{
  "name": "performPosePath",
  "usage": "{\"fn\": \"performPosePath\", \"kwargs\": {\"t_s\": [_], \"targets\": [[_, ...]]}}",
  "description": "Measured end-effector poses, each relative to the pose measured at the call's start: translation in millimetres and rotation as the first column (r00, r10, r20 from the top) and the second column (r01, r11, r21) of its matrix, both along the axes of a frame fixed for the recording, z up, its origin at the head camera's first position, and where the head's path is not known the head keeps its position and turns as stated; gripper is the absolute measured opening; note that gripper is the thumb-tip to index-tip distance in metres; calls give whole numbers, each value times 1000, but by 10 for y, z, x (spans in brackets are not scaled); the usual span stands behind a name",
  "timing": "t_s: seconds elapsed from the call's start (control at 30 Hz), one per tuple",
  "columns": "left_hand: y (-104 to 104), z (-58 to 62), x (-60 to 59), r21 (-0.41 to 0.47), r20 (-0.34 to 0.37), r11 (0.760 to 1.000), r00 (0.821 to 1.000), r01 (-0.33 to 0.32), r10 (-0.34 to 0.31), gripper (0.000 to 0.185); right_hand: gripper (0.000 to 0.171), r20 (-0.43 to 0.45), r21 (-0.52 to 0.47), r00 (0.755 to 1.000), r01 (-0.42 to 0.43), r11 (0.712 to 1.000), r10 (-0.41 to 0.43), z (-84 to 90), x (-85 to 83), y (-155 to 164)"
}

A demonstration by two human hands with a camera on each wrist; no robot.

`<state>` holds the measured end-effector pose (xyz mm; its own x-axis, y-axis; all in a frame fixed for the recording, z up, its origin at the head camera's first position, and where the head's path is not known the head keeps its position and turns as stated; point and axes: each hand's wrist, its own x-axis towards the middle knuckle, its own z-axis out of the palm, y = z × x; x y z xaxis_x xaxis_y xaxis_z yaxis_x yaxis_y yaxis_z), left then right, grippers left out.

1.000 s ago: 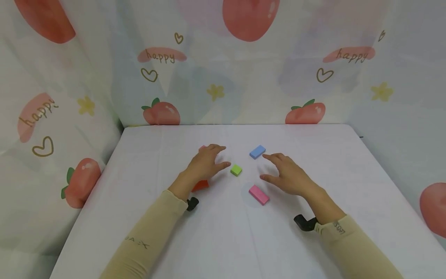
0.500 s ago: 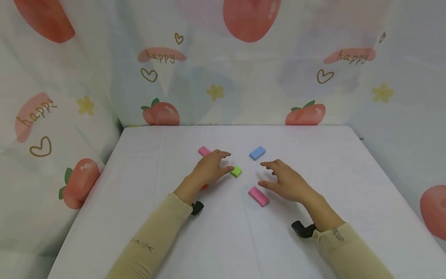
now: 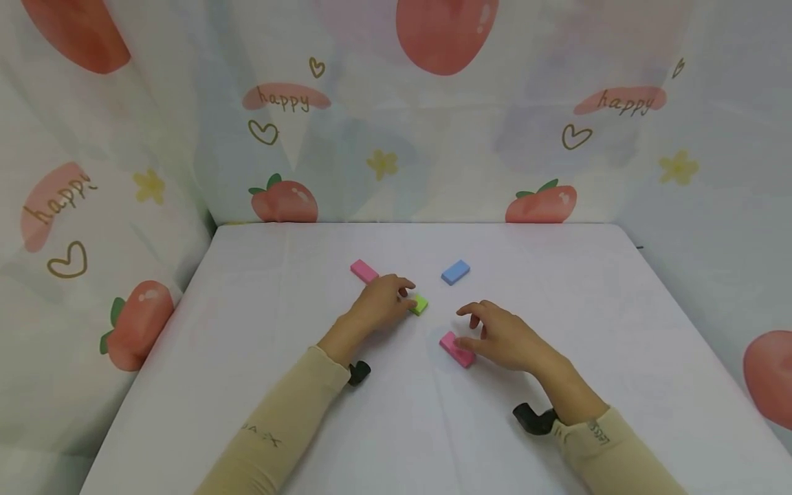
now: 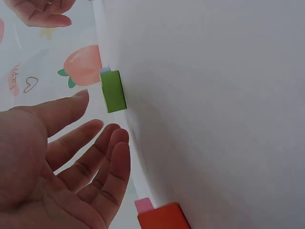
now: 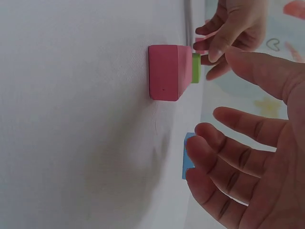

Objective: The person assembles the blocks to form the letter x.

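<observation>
My left hand (image 3: 382,304) hovers at the left of a small green block (image 3: 419,304), thumb and fingers apart. In the left wrist view a gap shows between its fingertips and the green block (image 4: 113,91). My right hand (image 3: 509,337) hangs over the near pink block (image 3: 456,350), its thumb overlapping that block in the head view. The right wrist view shows the right fingers loosely bent, holding nothing, with the pink block (image 5: 164,72) apart from them. An orange-red block (image 4: 164,217) appears low in the left wrist view; the left arm hides it from the head camera.
A blue block (image 3: 455,272) lies on the white table (image 3: 297,289) beyond the right hand. Another pink block (image 3: 364,270) lies just behind the left hand. Printed cloth (image 3: 445,151) hangs along the back and sides.
The left hand has moved right and nearer, towards the green block, uncovering the far pink block and covering the orange-red one. The right hand has lowered towards the near pink block; both hands' fingers have bent more.
</observation>
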<state>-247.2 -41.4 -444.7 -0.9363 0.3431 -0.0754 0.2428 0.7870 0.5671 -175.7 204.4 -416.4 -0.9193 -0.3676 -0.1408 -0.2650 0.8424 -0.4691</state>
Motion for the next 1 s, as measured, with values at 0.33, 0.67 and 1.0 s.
{"fn": "performPosePath", "kwargs": {"t_s": [0.33, 0.67, 1.0], "targets": [[79, -84, -3, 17, 35, 1000, 999, -15, 14, 35, 49, 40, 12, 999, 4, 1000, -4, -78, 79, -52], [154, -105, 71, 70, 50, 993, 995, -93, 90, 30, 45, 42, 36, 999, -30, 999, 29, -177, 69, -76], [150, -145, 99, 82, -11, 988, 991, -131, 132, 27, 41, 23, 30, 998, -51, 998, 51, -163, 47, -127]]}}
